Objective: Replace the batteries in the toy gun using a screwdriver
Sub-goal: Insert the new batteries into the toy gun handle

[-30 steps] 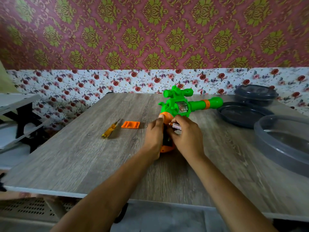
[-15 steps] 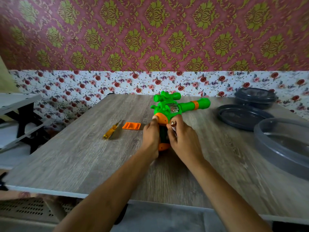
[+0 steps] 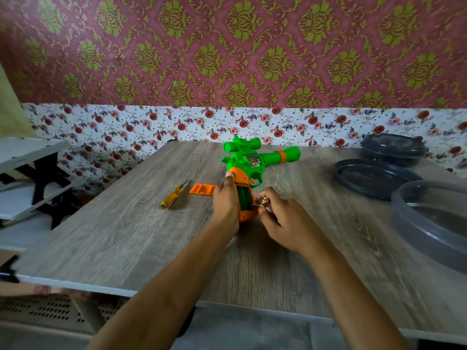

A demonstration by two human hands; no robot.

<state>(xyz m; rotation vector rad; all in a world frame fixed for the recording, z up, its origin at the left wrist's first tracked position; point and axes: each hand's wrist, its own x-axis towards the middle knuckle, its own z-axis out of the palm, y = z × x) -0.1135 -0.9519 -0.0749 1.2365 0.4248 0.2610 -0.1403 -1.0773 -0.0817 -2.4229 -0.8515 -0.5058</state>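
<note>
A grey wood-grain table (image 3: pixel 121 248) stood against patterned wallpaper (image 3: pixel 227 59) at twelve o'clock. At two o'clock sat a dark lidded tub (image 3: pixel 393 149) with a dark round lid (image 3: pixel 353 184) just beside it, and a clear bowl (image 3: pixel 414 231) at three. A white shelf (image 3: pixel 30 150) stood at nine o'clock.

Green toy gun (image 3: pixel 252 161) with orange grip; yellow-handled screwdriver (image 3: pixel 172 200) and orange cover (image 3: pixel 203 189) at nine o'clock of it; grey wood-grain table (image 3: pixel 126 236); maroon-and-olive damask wallpaper (image 3: pixel 227 46).

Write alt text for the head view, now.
The left hand grips the handle of the green-and-orange toy gun on a wooden table while the right hand pinches a battery beside its open compartment. A yellow screwdriver and orange cover lie to the left.
</note>
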